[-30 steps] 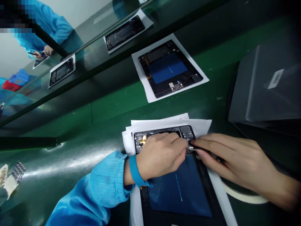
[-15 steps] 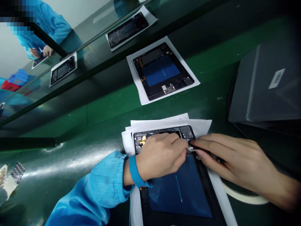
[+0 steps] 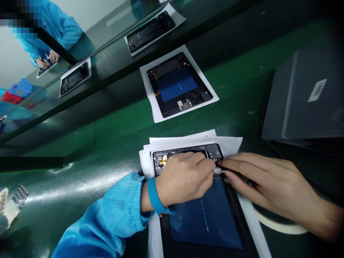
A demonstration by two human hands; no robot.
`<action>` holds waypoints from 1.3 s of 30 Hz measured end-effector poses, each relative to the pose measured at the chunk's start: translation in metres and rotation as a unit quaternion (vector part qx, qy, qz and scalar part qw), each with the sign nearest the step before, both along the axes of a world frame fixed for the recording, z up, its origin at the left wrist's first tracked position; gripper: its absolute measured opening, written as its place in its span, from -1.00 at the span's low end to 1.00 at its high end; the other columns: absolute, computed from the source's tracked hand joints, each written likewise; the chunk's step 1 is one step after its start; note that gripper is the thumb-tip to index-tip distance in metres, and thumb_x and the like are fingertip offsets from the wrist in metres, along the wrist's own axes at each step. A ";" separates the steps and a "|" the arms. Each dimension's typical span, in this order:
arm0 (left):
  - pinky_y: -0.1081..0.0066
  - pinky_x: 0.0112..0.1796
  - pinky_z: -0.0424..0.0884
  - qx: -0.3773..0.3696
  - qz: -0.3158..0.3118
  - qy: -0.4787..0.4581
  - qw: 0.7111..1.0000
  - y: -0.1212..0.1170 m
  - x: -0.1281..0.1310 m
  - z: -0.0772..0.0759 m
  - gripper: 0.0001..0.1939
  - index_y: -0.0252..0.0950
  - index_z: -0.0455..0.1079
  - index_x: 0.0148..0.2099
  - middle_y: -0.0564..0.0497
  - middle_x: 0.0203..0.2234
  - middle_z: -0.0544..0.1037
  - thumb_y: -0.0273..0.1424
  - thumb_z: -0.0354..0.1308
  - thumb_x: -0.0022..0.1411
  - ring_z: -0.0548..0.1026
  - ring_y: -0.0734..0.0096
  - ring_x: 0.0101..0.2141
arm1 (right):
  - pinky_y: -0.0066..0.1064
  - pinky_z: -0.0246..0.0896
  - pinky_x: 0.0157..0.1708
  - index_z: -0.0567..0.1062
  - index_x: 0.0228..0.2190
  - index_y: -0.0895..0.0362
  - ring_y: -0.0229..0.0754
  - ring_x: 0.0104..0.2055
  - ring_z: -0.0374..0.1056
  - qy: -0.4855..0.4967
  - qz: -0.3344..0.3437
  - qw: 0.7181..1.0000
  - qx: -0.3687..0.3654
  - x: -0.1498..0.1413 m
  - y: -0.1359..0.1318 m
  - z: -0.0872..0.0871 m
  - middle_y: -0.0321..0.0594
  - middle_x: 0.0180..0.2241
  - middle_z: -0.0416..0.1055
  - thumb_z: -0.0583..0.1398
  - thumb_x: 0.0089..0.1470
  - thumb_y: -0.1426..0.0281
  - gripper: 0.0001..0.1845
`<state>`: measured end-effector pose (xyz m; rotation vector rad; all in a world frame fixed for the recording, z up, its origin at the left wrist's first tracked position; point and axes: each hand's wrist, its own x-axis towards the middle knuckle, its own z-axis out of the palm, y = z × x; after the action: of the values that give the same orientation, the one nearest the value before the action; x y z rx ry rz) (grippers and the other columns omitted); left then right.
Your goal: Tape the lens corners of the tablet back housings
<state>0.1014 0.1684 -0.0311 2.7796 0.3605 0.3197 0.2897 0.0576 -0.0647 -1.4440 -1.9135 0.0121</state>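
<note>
An opened tablet (image 3: 206, 215), its inner parts and blue middle showing, lies on white paper sheets (image 3: 193, 142) in front of me. My left hand (image 3: 185, 175), with a blue wristband (image 3: 154, 195), is closed in a pinch over its upper part; the fingertips hide what they hold. From the right, my right hand (image 3: 268, 186) reaches to the upper right corner, thumb and fingers closed around what look like dark tweezers (image 3: 247, 179), mostly covered by the fingers. A small pale, shiny piece (image 3: 219, 171) shows between both hands' fingertips.
Another opened tablet (image 3: 178, 84) lies on paper beyond mine. Dark device housings (image 3: 152, 31) on paper sit on the raised strip behind, where a co-worker in blue (image 3: 63, 27) handles a device. A grey box (image 3: 309, 96) stands right; a tape roll (image 3: 282, 226) lies under my right forearm.
The farther tablet on its paper has shifted left and slightly nearer. The housings on the raised strip have slid right and slightly up. My hands have barely moved.
</note>
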 end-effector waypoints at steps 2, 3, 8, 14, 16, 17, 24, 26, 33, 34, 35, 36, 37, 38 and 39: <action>0.35 -0.39 0.42 0.001 -0.001 0.001 1.000 0.000 0.000 0.000 -0.69 -0.30 0.41 -0.28 0.03 -0.45 0.48 -0.40 -0.10 0.47 0.46 0.36 -0.44 | -0.40 0.42 -0.39 0.51 -0.17 0.05 -0.23 -0.35 0.51 -0.007 0.004 1.000 0.003 0.000 0.000 0.000 -0.29 -0.29 0.57 0.17 0.29 0.44 -0.87; 0.35 -0.39 0.42 0.001 -0.001 0.003 1.000 0.000 0.000 0.000 -0.69 -0.30 0.41 -0.28 0.03 -0.45 0.47 -0.40 -0.10 0.47 0.46 0.36 -0.44 | -0.40 0.42 -0.39 0.51 -0.17 0.06 -0.24 -0.35 0.51 -0.010 0.006 1.000 0.003 0.000 0.000 0.000 -0.28 -0.29 0.57 0.17 0.29 0.44 -0.88; 0.36 -0.38 0.42 -0.003 -0.003 0.011 1.000 0.000 -0.001 0.000 -0.70 -0.31 0.40 -0.27 0.02 -0.44 0.46 -0.39 -0.09 0.48 0.47 0.37 -0.43 | -0.40 0.42 -0.39 0.51 -0.18 0.04 -0.24 -0.36 0.51 -0.007 0.002 1.000 0.004 0.000 0.001 0.001 -0.30 -0.30 0.57 0.16 0.29 0.44 -0.87; 0.36 -0.36 0.43 -0.006 -0.004 0.022 1.000 0.000 -0.001 0.000 -0.70 -0.31 0.40 -0.26 0.02 -0.44 0.46 -0.39 -0.10 0.48 0.48 0.36 -0.42 | -0.41 0.41 -0.39 0.49 -0.18 0.07 -0.25 -0.36 0.51 -0.017 0.005 1.000 0.008 -0.001 0.002 0.003 -0.28 -0.31 0.56 0.16 0.29 0.44 -0.89; 0.36 -0.35 0.44 -0.009 -0.006 0.031 0.999 0.000 -0.001 -0.001 -0.71 -0.30 0.39 -0.26 0.01 -0.43 0.46 -0.39 -0.10 0.48 0.48 0.36 -0.41 | -0.41 0.42 -0.39 0.50 -0.18 0.05 -0.24 -0.36 0.51 -0.009 0.002 1.000 0.007 -0.001 0.001 0.002 -0.29 -0.30 0.57 0.16 0.28 0.45 -0.88; 0.36 -0.35 0.44 -0.009 -0.005 0.032 0.999 0.000 -0.001 -0.001 -0.71 -0.30 0.39 -0.25 0.01 -0.43 0.47 -0.39 -0.10 0.48 0.48 0.36 -0.41 | -0.40 0.42 -0.38 0.51 -0.18 0.04 -0.24 -0.36 0.51 -0.006 0.001 1.000 0.006 -0.001 0.001 0.002 -0.30 -0.30 0.57 0.17 0.28 0.45 -0.87; 0.35 -0.37 0.43 -0.007 -0.004 0.011 1.000 0.000 -0.001 -0.001 -0.70 -0.31 0.40 -0.27 0.02 -0.44 0.46 -0.40 -0.10 0.47 0.48 0.36 -0.43 | -0.41 0.42 -0.38 0.49 -0.18 0.07 -0.24 -0.35 0.51 -0.021 0.006 1.000 0.007 -0.001 0.001 0.003 -0.27 -0.30 0.56 0.16 0.30 0.45 -0.89; 0.35 -0.36 0.44 -0.010 -0.004 0.017 1.000 0.000 -0.001 0.000 -0.71 -0.31 0.40 -0.26 0.02 -0.44 0.47 -0.40 -0.10 0.47 0.48 0.36 -0.42 | -0.41 0.42 -0.38 0.49 -0.17 0.08 -0.24 -0.35 0.51 -0.025 0.008 1.000 0.009 -0.001 0.002 0.003 -0.26 -0.30 0.56 0.16 0.30 0.45 -0.89; 0.36 -0.33 0.45 -0.015 -0.006 0.037 0.999 0.000 -0.002 0.000 -0.74 -0.30 0.39 -0.25 0.02 -0.43 0.46 -0.38 -0.06 0.46 0.50 0.35 -0.40 | -0.42 0.41 -0.35 0.50 -0.18 0.09 -0.25 -0.34 0.51 -0.016 0.009 1.000 0.007 -0.001 0.001 0.004 -0.27 -0.29 0.56 0.17 0.28 0.48 -0.88; 0.36 -0.33 0.45 -0.014 -0.006 0.034 0.999 0.000 -0.002 0.000 -0.74 -0.30 0.39 -0.25 0.02 -0.43 0.46 -0.38 -0.06 0.47 0.49 0.36 -0.40 | -0.43 0.41 -0.35 0.49 -0.17 0.10 -0.26 -0.34 0.51 -0.020 0.012 1.000 0.007 -0.001 0.001 0.004 -0.26 -0.29 0.56 0.17 0.29 0.48 -0.89; 0.36 -0.33 0.44 -0.013 -0.006 0.030 0.999 0.000 -0.002 -0.001 -0.73 -0.30 0.39 -0.25 0.02 -0.43 0.46 -0.38 -0.07 0.47 0.49 0.36 -0.41 | -0.43 0.41 -0.34 0.49 -0.17 0.10 -0.26 -0.34 0.51 -0.023 0.014 1.000 0.008 -0.001 0.001 0.004 -0.26 -0.29 0.56 0.16 0.29 0.47 -0.89; 0.36 -0.34 0.44 -0.012 -0.006 0.025 1.000 0.000 -0.001 -0.001 -0.72 -0.30 0.39 -0.26 0.02 -0.44 0.46 -0.38 -0.08 0.47 0.49 0.36 -0.41 | -0.42 0.41 -0.34 0.49 -0.17 0.09 -0.25 -0.34 0.51 -0.024 0.013 1.000 0.007 -0.001 0.001 0.004 -0.26 -0.29 0.56 0.16 0.30 0.47 -0.89; 0.37 -0.35 0.43 -0.011 -0.007 0.020 1.000 0.000 -0.001 -0.001 -0.72 -0.30 0.39 -0.26 0.02 -0.44 0.46 -0.39 -0.08 0.47 0.48 0.36 -0.42 | -0.42 0.41 -0.35 0.49 -0.17 0.09 -0.25 -0.34 0.51 -0.022 0.012 1.000 0.008 -0.001 0.001 0.003 -0.26 -0.29 0.56 0.15 0.30 0.47 -0.88; 0.37 -0.36 0.43 -0.010 -0.006 0.015 1.000 0.000 -0.001 -0.001 -0.71 -0.31 0.39 -0.27 0.02 -0.44 0.46 -0.39 -0.09 0.47 0.48 0.37 -0.42 | -0.41 0.42 -0.36 0.49 -0.17 0.08 -0.24 -0.35 0.51 -0.019 0.010 1.000 0.009 -0.001 0.001 0.003 -0.26 -0.30 0.56 0.15 0.30 0.46 -0.88; 0.37 -0.36 0.42 -0.009 -0.005 0.010 1.000 0.000 -0.001 -0.001 -0.70 -0.31 0.39 -0.27 0.02 -0.44 0.47 -0.39 -0.09 0.47 0.47 0.37 -0.43 | -0.41 0.42 -0.36 0.49 -0.17 0.07 -0.23 -0.35 0.51 -0.017 0.008 1.000 0.008 -0.001 0.001 0.003 -0.26 -0.29 0.56 0.15 0.30 0.46 -0.88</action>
<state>0.0999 0.1687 -0.0323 2.7678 0.3513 0.2861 0.2883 0.0588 -0.0617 -1.4267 -1.9489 -0.0209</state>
